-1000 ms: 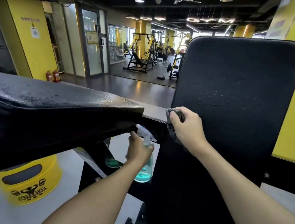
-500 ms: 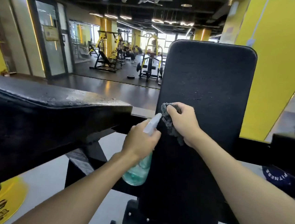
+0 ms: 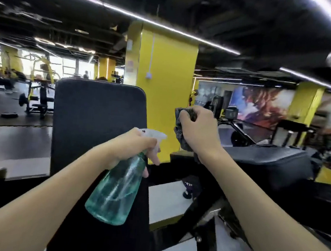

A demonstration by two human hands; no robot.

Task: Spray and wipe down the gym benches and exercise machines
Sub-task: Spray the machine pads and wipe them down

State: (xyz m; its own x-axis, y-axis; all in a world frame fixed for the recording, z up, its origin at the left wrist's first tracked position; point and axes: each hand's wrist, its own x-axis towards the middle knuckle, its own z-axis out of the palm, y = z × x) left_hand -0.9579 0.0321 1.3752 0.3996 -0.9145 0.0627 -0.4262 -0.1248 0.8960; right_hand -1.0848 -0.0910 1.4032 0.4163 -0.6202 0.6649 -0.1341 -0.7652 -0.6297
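Far to my left, across the dark floor, stand yellow and black weight machines, too blurred to tell apart. Nearer and straight ahead rises the upright black back pad. I see no wet streaks on it from here, though the picture is soft.

My left hand is in front of the pad's lower right corner. It holds the spray bottle by the neck, tilted, with the teal body hanging down toward me and the white nozzle pointing right. My fingers are curled round the neck, and two of them hang down by the trigger. I cannot tell whether they are squeezing it.

Behind stands the yellow pillar. In front of it my right hand is raised clear of the back pad, its fingers bunched tight round the dark grey cloth. The cloth's tail dangles toward the near end of the black side pad, and I cannot tell if it touches. A painted mural fills the wall beyond.

I judge I am between surfaces, turning to the side pad. Next I need to aim the nozzle at its top and squeeze, keeping the cloth out of the mist. Then I should open the cloth flat and draw it along the pad.
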